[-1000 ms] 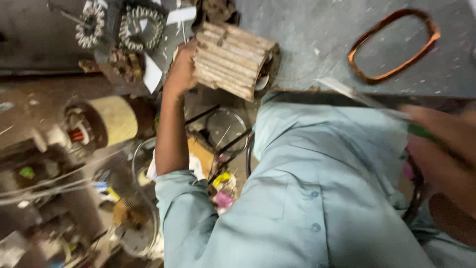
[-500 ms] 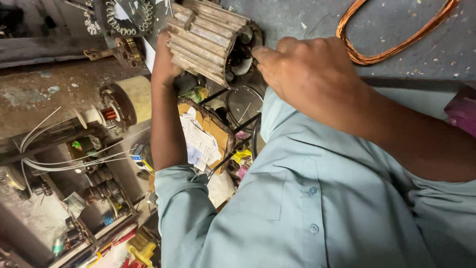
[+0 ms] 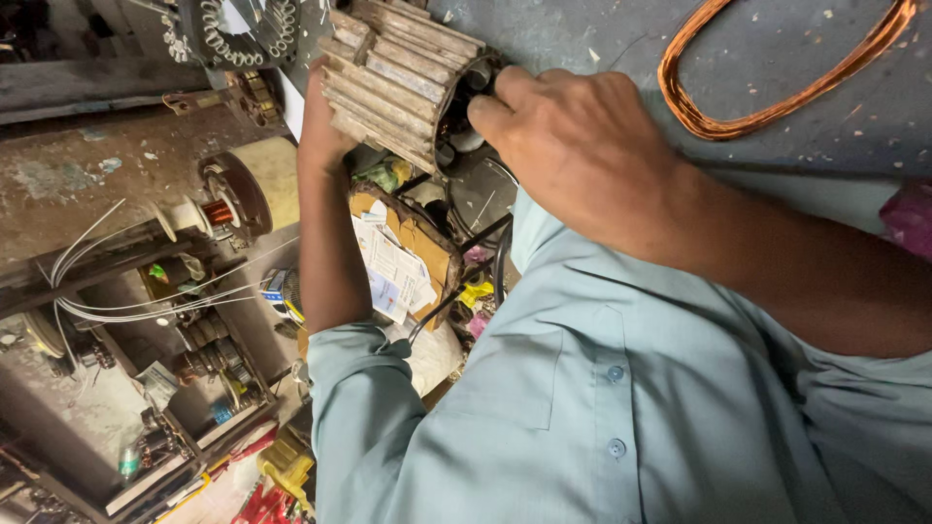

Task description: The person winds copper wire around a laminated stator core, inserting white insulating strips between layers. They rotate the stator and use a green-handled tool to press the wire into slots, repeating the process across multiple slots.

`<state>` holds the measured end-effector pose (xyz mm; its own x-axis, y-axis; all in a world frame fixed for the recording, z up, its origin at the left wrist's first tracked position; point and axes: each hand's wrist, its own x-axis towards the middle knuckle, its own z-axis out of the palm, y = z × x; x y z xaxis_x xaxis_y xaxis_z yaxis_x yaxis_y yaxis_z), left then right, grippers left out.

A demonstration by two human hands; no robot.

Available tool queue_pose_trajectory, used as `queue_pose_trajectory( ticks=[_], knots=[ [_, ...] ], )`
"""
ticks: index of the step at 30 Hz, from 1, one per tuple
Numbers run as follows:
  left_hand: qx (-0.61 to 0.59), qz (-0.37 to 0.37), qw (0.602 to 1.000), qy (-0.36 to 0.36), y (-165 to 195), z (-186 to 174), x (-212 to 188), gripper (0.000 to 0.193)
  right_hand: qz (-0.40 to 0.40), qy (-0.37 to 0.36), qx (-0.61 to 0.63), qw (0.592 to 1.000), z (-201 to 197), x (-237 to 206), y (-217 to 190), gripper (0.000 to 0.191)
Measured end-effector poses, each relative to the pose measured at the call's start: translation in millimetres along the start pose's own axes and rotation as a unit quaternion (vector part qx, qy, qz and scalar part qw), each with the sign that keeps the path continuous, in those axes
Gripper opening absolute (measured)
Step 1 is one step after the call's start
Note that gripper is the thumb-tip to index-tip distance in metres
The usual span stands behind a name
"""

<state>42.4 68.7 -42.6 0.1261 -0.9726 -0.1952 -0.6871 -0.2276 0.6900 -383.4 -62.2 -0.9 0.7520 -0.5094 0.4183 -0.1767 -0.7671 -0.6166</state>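
Note:
A ribbed, rusty metal motor stator housing (image 3: 398,82) lies on its side at the edge of a grey table (image 3: 582,39). My left hand (image 3: 320,121) grips its left side from below. My right hand (image 3: 582,146) reaches in from the right, its fingers curled over the rim of the housing's open end, where dark windings show. A loop of bare copper wire (image 3: 777,97) lies on the table to the upper right, apart from both hands. My pale blue shirt fills the lower right.
Below the housing stands an open cardboard box with papers (image 3: 403,252). A spool of copper wire (image 3: 218,209) and loose white wires (image 3: 126,301) sit at the left. Wound stators (image 3: 243,29) lie at the top left. Cluttered shelves of parts run along the lower left.
My right hand has come in from the right edge, where it held something with a green handle, and now rests on the housing's open end. My left hand stays on the housing.

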Motion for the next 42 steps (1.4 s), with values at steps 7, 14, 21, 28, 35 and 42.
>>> queue_pose_trajectory(
  ticks=[7, 14, 21, 28, 35, 42],
  knots=[
    [0.119, 0.081, 0.989, 0.029, -15, -4, -12, 0.07, -0.044, -0.024, -0.009, 0.999, -2, -2, 6, 0.013],
    [0.104, 0.048, 0.993, 0.031, -47, -13, -15, 0.078, -0.09, -0.062, -0.108, 0.988, -52, -1, -5, 0.015],
    [0.079, 0.074, 0.993, 0.04, -27, -3, -13, 0.066, -0.096, -0.082, -0.157, 0.979, -45, -48, 5, 0.019],
    [0.02, 0.145, 0.989, -0.019, 35, 6, 10, 0.036, -0.053, -0.161, 0.2, 0.965, -80, -90, -10, 0.041],
    [0.023, 0.147, 0.989, 0.018, 55, 18, 10, 0.03, 0.241, -0.224, 0.071, 0.942, 74, -115, 99, 0.034],
    [0.012, 0.126, 0.992, 0.012, 60, 21, 12, 0.025, 0.313, -0.077, -0.288, 0.902, 28, -205, 193, 0.029]
  ],
)
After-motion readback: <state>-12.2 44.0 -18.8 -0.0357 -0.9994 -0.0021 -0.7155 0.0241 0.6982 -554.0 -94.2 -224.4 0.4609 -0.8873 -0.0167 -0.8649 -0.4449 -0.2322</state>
